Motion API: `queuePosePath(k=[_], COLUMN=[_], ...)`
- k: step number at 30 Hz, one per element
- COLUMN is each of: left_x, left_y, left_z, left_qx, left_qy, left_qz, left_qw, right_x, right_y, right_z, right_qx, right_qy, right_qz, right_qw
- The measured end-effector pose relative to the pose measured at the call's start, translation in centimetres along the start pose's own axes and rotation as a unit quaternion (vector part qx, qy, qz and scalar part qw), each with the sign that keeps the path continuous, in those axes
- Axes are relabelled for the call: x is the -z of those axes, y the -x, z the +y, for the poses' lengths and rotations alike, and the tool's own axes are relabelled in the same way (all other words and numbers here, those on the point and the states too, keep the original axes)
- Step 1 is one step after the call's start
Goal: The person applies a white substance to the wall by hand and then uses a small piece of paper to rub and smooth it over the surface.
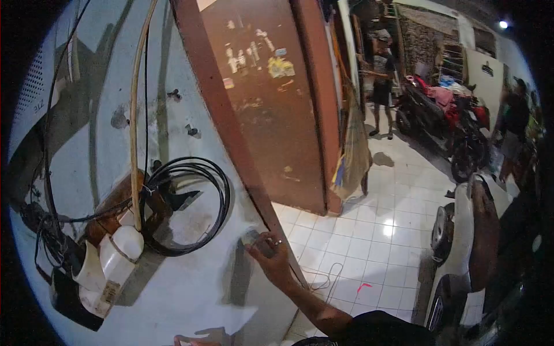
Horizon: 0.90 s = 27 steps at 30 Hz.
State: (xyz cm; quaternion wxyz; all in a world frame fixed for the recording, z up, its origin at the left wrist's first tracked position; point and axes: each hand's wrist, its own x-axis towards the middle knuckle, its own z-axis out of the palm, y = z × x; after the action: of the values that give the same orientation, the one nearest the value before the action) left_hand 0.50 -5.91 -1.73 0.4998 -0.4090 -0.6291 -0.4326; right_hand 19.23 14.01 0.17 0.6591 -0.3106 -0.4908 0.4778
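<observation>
My right hand [276,260] reaches up from the lower right to the pale wall [190,288], close to the brown door frame. Its fingers are closed around a small grey block-like piece [263,247] held against the wall; its exact kind does not show. A ring is on one finger. Beside the hand, a dark shadow falls on the wall. Of my left hand [196,342], only a sliver appears at the bottom edge, and its fingers are mostly cut off. Left of my right hand, a coil of black cable [222,216] hangs on the wall.
A white plastic device [115,254] with tangled wires is mounted at left. Right of the wall stands a brown door [268,109]. Parked motorbikes [444,115] and two people [381,81] are farther back. Another scooter [473,230] stands at right on the tiled floor [369,230].
</observation>
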Motion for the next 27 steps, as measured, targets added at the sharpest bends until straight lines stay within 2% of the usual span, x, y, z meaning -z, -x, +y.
queuePosePath(k=[4,7,10,13,19,22,25,27], left_x=[-1.7,-2.3,-2.3,-1.7,0.1,1.3,2.1,2.7], left_y=[1.0,2.1,3.5,5.4,10.7,13.8,16.9,19.1], left_z=[-1.0,-1.7,-2.1,-2.4,-1.2,-0.5,0.1,0.5], left_qx=[-0.014,-0.023,-0.028,-0.025,-0.019,-0.023,-0.030,-0.037], left_qy=[0.075,0.116,0.150,0.176,0.201,0.201,0.188,0.176], left_qz=[-0.047,-0.087,-0.132,-0.188,-0.315,-0.382,-0.449,-0.490], left_qw=[0.996,0.989,0.979,0.966,0.927,0.902,0.873,0.853], right_x=[-1.5,-1.9,-1.9,-1.9,-1.1,-0.7,0.0,0.5], right_y=[0.4,0.8,1.9,2.8,3.5,3.7,4.3,5.2], right_z=[0.5,3.7,4.6,4.0,2.1,1.4,1.3,1.9], right_qx=[-0.013,0.021,-0.019,-0.037,-0.004,-0.103,-0.157,-0.156], right_qy=[0.020,-0.009,-0.057,-0.040,-0.008,-0.049,-0.056,-0.059], right_qz=[0.023,0.022,0.025,0.026,0.008,0.014,0.005,-0.013], right_qw=[0.999,1.000,0.998,0.998,1.000,0.993,0.986,0.986])
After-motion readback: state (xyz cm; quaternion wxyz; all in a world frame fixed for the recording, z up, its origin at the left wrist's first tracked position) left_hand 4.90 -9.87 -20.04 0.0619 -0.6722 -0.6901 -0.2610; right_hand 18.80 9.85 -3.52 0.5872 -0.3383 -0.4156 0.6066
